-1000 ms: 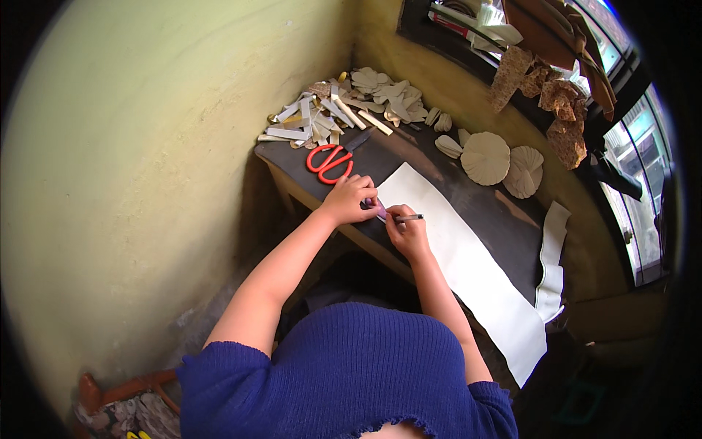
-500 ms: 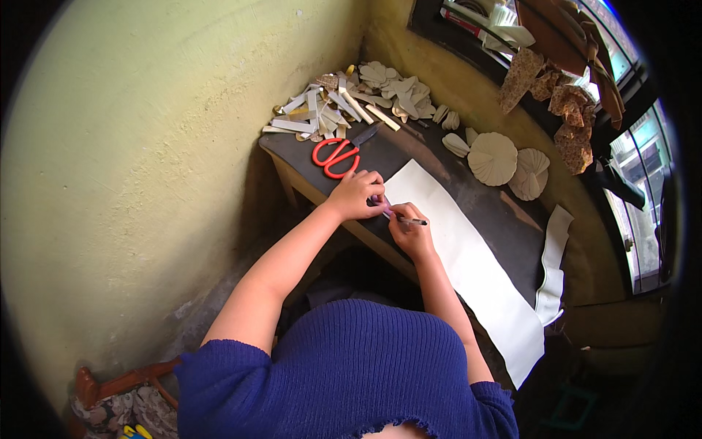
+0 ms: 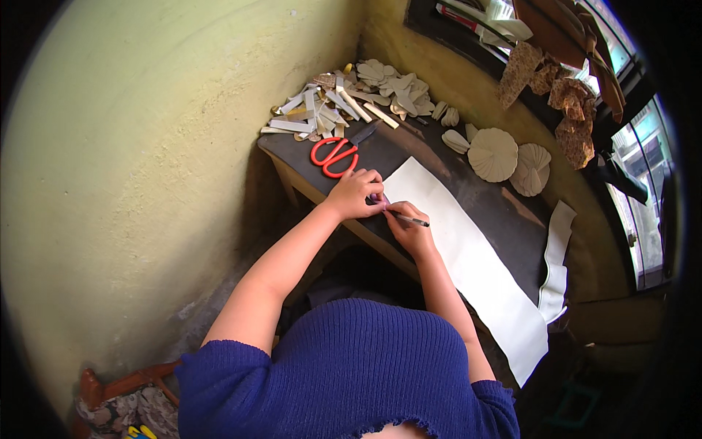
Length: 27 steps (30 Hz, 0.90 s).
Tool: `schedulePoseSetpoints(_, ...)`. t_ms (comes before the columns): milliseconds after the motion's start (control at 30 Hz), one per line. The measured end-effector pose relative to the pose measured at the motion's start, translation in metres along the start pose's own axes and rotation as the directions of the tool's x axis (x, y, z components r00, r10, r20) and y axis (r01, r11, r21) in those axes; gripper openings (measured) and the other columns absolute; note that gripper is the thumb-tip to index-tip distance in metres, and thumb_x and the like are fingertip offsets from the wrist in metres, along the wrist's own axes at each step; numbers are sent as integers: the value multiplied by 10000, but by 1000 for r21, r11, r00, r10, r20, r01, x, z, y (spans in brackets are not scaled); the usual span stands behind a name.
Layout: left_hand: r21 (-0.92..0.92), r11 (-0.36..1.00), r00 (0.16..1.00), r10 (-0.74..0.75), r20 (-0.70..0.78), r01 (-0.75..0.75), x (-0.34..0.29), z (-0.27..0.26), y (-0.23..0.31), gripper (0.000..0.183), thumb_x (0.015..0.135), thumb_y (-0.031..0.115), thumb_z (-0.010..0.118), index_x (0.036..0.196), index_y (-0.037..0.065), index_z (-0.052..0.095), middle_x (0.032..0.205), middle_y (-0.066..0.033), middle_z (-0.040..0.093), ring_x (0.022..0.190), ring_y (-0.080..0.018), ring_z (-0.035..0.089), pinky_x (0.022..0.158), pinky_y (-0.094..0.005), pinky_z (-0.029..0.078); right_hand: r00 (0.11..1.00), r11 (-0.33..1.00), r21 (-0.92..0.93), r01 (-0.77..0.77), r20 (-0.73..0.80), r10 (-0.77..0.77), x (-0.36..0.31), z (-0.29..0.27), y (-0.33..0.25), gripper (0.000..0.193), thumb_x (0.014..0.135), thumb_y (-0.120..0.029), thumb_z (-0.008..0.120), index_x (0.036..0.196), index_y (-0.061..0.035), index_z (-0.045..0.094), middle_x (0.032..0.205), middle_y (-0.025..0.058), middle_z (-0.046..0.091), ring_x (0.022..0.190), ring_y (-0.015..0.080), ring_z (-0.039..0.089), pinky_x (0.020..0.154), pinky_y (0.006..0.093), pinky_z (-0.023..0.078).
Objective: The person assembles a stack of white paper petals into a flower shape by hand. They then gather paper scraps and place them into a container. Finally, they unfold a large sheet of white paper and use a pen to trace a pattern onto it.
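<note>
A long strip of white sheet material (image 3: pixel 468 256) runs from the middle of the dark table down past its near right edge. At its far left corner my two hands meet. My left hand (image 3: pixel 355 195) is closed, its fingertips pinching a small purple piece (image 3: pixel 378 198) whose shape is mostly hidden. Held in my right hand (image 3: pixel 409 233) is a slim pen (image 3: pixel 412 218), its dark end pointing right and its tip at the left fingertips. Just beyond my left hand lie scissors with red handles (image 3: pixel 336 157), blades pointing away.
Pale offcuts (image 3: pixel 314 110) pile up at the table's far left corner, beside stacked petal-shaped pieces (image 3: pixel 402 88). Round scalloped pieces (image 3: pixel 492 156) lie along the back. A narrow curled white strip (image 3: pixel 556 252) rests at the right. The wall (image 3: pixel 183 146) stands close on my left.
Less of the purple piece shows between my fingers now. Both hands and the pen stay in almost the same place, and the whole view has shifted slightly.
</note>
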<state>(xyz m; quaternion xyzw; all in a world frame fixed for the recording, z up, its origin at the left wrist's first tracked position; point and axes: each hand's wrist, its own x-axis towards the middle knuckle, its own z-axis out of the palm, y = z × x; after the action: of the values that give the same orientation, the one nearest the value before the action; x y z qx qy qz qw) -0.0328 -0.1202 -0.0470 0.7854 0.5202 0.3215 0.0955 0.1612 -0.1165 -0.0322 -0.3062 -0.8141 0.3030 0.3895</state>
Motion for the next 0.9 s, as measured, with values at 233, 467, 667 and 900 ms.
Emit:
schedulePoseSetpoints(233, -9, 1000, 1000, -13, 6, 13, 1, -1, 2, 210, 707, 329, 706, 726, 139, 618, 948, 14, 545, 940, -188, 524, 827, -369, 351, 997, 999, -46, 0, -72, -3, 0, -1, 2, 103, 767, -13, 642, 859, -14, 597, 794, 130, 629, 667, 269, 625, 619, 324, 496)
schedulePoseSetpoints(467, -15, 1000, 1000, -10, -15, 10, 1, 0, 2, 175, 696, 292, 702, 723, 141, 619, 934, 19, 550, 920, -189, 527, 830, -369, 351, 974, 984, 50, -169, -145, 174, -3, -1, 5, 72, 780, -15, 626, 840, -23, 586, 647, 68, 595, 543, 113, 562, 526, 241, 446)
schedulePoseSetpoints(667, -7, 1000, 1000, -10, -22, 10, 1, -1, 3, 173, 691, 287, 704, 716, 137, 620, 938, 17, 549, 916, -190, 528, 835, -372, 352, 961, 977, 67, -201, -179, 210, -2, -1, 4, 69, 781, -10, 619, 836, -17, 579, 659, 68, 599, 553, 105, 562, 532, 236, 446)
schedulePoseSetpoints(900, 1, 1000, 1000, -9, -10, 10, 1, 1, 1, 172, 687, 283, 705, 716, 136, 621, 943, 16, 547, 916, -186, 527, 837, -367, 353, 954, 976, 57, -210, -206, 217, -2, -1, 8, 73, 779, -11, 621, 841, -13, 583, 677, 75, 607, 568, 117, 569, 548, 241, 455)
